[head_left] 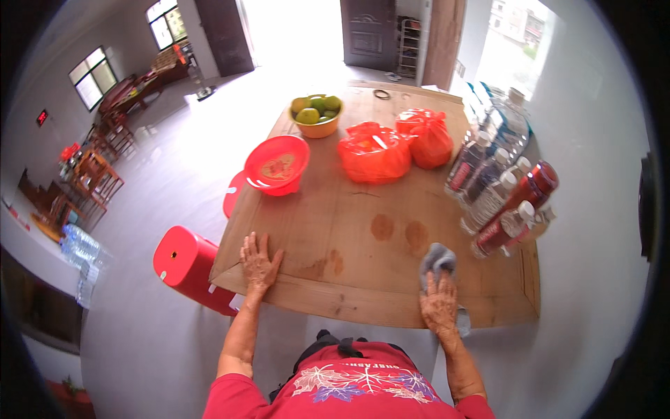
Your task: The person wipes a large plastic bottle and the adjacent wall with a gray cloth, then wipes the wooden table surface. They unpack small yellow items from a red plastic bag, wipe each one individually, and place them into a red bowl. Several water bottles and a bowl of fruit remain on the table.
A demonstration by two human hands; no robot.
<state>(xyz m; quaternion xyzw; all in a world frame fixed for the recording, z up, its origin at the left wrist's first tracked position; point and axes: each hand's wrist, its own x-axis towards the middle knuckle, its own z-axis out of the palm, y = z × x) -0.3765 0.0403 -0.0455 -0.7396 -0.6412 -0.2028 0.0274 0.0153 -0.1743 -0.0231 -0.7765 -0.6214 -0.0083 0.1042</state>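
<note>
My left hand (pixel 257 265) lies flat on the wooden table (pixel 349 253) near its left front corner, fingers spread, holding nothing. At the right front part of the tabletop, my right hand (pixel 440 302) is on a bunched grey cloth (pixel 438 262), fingers pressed over its near end. The rest of the cloth sticks out ahead of the fingertips. Dark round stains (pixel 382 227) mark the wood left of the cloth. To the right of that hand stand several clear plastic bottles (pixel 488 202) with white caps, and a dark red flask (pixel 536 183) among them.
Farther back are a red plastic basin (pixel 278 165) at the left edge, a yellow bowl of green fruit (pixel 316 116) and two tied red plastic bags (pixel 377 152). A red stool (pixel 185 258) stands by the left corner. A wall (pixel 593 230) runs along the right side.
</note>
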